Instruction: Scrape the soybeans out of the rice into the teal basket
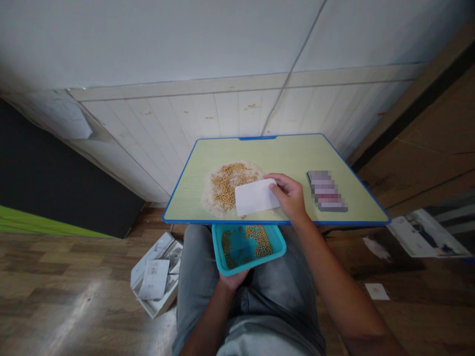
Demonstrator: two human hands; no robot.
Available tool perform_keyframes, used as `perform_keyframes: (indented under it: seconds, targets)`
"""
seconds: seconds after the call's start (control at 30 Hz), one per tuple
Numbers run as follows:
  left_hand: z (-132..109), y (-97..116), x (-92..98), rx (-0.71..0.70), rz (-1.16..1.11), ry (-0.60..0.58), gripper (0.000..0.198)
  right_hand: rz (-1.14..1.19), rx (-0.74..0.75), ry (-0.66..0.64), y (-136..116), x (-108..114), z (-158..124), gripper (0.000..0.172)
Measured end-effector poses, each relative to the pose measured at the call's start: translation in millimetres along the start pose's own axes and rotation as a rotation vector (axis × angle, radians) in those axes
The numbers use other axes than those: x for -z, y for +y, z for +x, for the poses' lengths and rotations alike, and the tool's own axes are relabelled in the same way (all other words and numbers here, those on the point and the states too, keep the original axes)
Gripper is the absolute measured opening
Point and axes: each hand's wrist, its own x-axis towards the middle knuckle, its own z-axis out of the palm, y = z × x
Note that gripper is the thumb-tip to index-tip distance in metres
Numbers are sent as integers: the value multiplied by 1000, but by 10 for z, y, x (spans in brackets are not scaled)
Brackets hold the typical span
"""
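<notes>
My right hand [289, 195] pinches a white card [256, 198] by its right end, thumb on top. The card is held over the near right side of a pile of soybeans [226, 184] mixed with pale grains that look like rice [208, 200], spread on the table. Below the table's front edge, my left hand [234, 280] supports a teal plastic basket [280, 247] from underneath, over my lap. Inside the basket lie soybeans [260, 241], gathered mostly at its left and right sides. The basket hides most of my left fingers.
A small table [289, 151] with a blue rim stands against the wall. A blurred-out flat phone-like object [327, 190] lies on its right side. On the floor at left sits an open white box [154, 277] with papers. A cardboard surface [426, 133] rises at right.
</notes>
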Motion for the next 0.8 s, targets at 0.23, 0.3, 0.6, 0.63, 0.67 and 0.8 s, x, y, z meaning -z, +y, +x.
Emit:
perform_keyframes:
  seconds: [0.23,0.3,0.6,0.63,0.67,0.8]
  targets:
    - [21,-10,74,8,7,16,74,16,-15,-27,-45,10,-3,27]
    - [21,-4,90,17,12,21,75,20,-15,-26,-52,14,-2,27]
    - [32,-5,67,20,17,39,74,20,2,22,-51,22,1,24]
    - [32,-5,58,19,18,37,75,14,2,31,-46,21,0,24]
    - [31,-4,50,17,18,34,75,10,1,41,-41,20,0,24]
    - [30,-3,45,19,20,25,78,-3,6,96,-21,12,2,24]
